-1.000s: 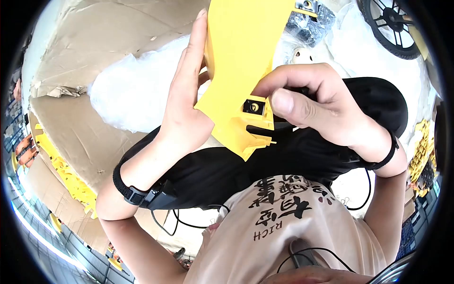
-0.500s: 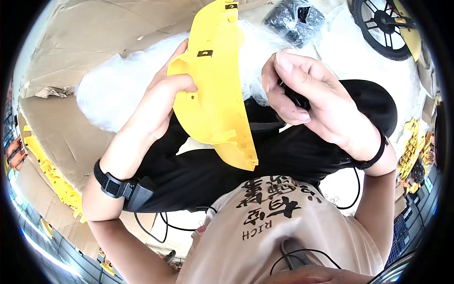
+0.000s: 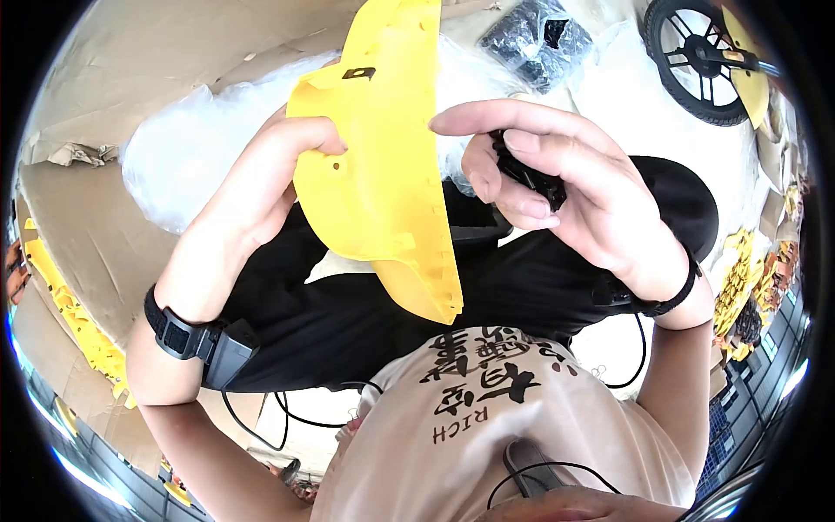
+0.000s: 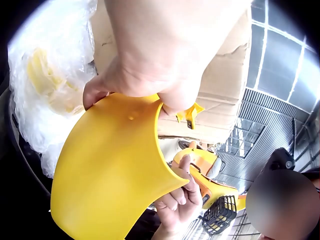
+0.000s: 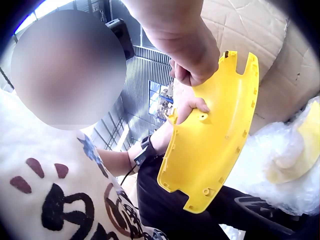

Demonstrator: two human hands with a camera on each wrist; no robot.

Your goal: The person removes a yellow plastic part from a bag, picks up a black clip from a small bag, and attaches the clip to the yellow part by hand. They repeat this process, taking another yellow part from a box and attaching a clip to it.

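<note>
A curved yellow plastic cover point(image 3: 396, 187) is held up over the person's lap, its hollow inner side facing the head camera. My left hand point(image 3: 274, 174) grips its left edge, with the thumb on the inner face. On that face, near the upper edge, sits a dark metal clip point(image 3: 358, 74). The left wrist view shows the smooth outer side of the cover point(image 4: 110, 160). My right hand point(image 3: 583, 170) curls its lower fingers around small black clips point(image 3: 532, 178) in the palm. Its index finger reaches out to the cover's right edge.
Clear plastic wrap point(image 3: 191, 165) lies beyond the left hand, on brown cardboard point(image 3: 96, 96). A plastic-wrapped black bundle point(image 3: 535, 48) and a black spoked wheel point(image 3: 696, 61) lie at the back right. Yellow parts point(image 3: 739, 283) are heaped at the right, with more yellow parts point(image 3: 74, 313) at the left.
The cover has been turned from its smooth outer side to its inner side and shifted left with the left hand. The right hand left the cover, then stretched its index finger back toward it.
</note>
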